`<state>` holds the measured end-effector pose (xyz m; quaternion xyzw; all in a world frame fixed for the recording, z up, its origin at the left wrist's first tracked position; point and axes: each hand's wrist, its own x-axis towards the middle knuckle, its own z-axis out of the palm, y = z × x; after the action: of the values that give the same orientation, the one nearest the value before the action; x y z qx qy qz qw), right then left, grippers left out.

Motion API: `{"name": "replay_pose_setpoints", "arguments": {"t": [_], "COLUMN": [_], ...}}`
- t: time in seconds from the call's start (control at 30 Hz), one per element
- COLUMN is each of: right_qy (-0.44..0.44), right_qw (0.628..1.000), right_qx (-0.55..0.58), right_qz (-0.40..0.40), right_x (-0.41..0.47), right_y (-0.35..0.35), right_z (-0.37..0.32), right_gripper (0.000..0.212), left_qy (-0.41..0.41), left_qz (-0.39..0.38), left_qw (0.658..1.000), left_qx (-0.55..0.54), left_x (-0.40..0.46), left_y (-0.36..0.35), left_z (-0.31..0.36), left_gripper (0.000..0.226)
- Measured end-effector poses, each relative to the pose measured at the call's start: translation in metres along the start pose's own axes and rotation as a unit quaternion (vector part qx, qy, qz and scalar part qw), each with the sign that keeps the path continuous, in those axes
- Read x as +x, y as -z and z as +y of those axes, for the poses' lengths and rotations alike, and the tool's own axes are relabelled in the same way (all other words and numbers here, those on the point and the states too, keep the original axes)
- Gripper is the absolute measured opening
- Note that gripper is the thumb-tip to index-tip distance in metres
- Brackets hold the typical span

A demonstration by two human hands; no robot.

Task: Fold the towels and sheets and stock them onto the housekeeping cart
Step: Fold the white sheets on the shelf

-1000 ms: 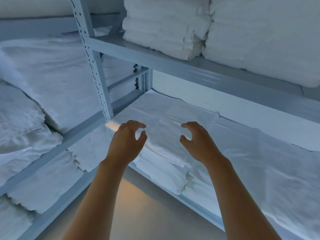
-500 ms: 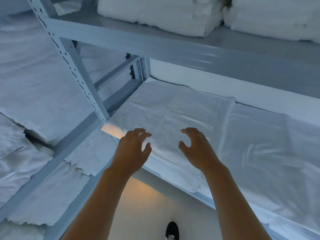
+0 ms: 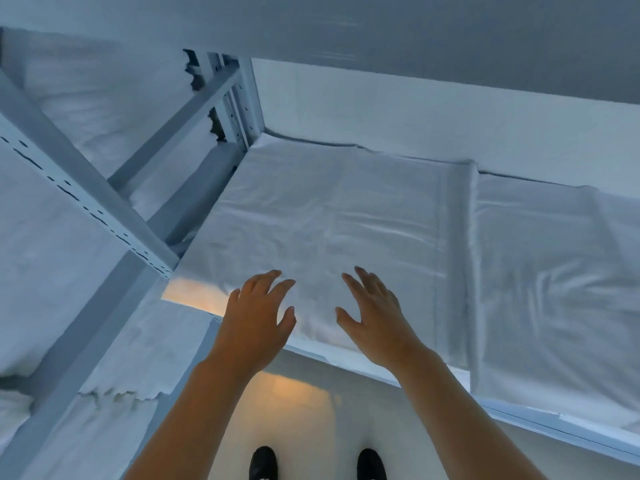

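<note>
Folded white sheet lies on grey metal shelf, 12 o'clock of both hands. Left hand and right hand: fingers spread, holding nothing. Pale floor at 6 o'clock.

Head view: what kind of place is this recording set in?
Most likely a linen storeroom, such as a hotel's. Grey metal shelving with slotted uprights holds folded white sheets in flat stacks, more linen fills the neighbouring bay, and both open hands reach toward the stack.
</note>
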<state>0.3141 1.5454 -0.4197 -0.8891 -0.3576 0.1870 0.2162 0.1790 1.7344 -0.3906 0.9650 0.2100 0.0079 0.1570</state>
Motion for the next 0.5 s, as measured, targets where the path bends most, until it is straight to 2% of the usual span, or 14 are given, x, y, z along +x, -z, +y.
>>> {"name": "replay_pose_setpoints", "arguments": {"t": [0.3, 0.5], "right_qy": [-0.058, -0.07], "right_qw": [0.998, 0.996], "right_qx": [0.001, 0.003], "right_qz": [0.009, 0.054], "right_x": [0.072, 0.121], "right_y": [-0.071, -0.11], "right_z": [-0.025, -0.036], "right_gripper": [0.068, 0.067], "left_qy": [-0.046, -0.073], "left_qz": [-0.076, -0.113], "left_qw": [0.996, 0.99], "left_qx": [0.01, 0.041], "left_x": [0.062, 0.099], "left_y": [-0.049, -0.073], "left_z": [-0.097, -0.143], "left_gripper": [0.052, 0.06]}}
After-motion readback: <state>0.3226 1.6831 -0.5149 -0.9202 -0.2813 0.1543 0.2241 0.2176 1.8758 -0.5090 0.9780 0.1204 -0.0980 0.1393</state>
